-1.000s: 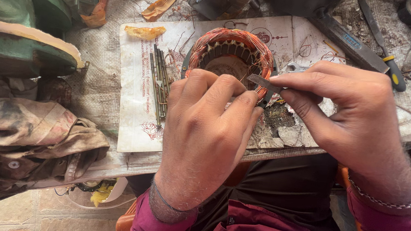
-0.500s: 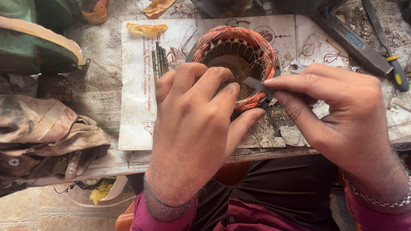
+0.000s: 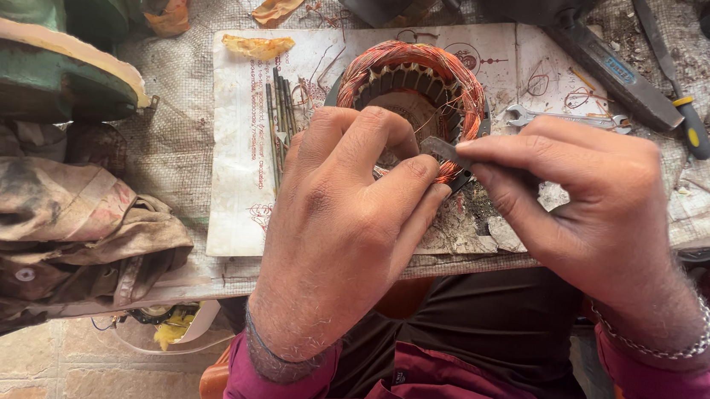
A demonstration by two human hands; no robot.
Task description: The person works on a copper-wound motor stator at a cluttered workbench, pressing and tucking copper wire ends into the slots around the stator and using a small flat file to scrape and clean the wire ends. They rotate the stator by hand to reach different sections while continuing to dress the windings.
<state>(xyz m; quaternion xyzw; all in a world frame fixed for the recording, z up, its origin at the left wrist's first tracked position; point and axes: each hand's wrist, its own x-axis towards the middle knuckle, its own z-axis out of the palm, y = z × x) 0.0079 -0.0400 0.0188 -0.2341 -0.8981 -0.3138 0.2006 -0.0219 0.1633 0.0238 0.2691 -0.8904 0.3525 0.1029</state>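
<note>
Since the earlier frame both hands have slid a little to the right across the copper-wound stator (image 3: pixel 417 81), so more of its left rim now shows, and the blade tip sits nearer the ring's lower right edge.

The counter (image 3: pixel 162 148) is covered in worn grey cloth. On its left end lies a big green motor housing (image 3: pixel 32 69), and below that, hanging off the edge, a heap of dirty rags (image 3: pixel 44 232). A sheet of white paper (image 3: pixel 237 181) lies spread in the middle, scribbled over in red, and the stator stands on it, its open bore facing up, the orange-red copper coil running around the top.

The left hand (image 3: pixel 344 224) rests over the near side of the stator, its fingers (image 3: pixel 360 136) curled down against the coil and inner slots; whether they pinch anything underneath cannot be told. The right hand (image 3: pixel 594 212) comes in from the right, thumb and forefinger pinched on a small flat grey blade (image 3: pixel 443 150), whose tip touches the coil at the stator's near right rim.

Past the stator a grey-handled tool (image 3: pixel 610 72) lies slantwise, with a yellow-and-black-handled screwdriver (image 3: pixel 680 104) beside it. A small steel spanner (image 3: pixel 567 118) lies just beyond the right hand's knuckles. A bundle of thin dark rods (image 3: pixel 281 116) lies on the paper left of the stator, and a scrap of yellow insulation (image 3: pixel 257 45) sits at the paper's far left corner.
</note>
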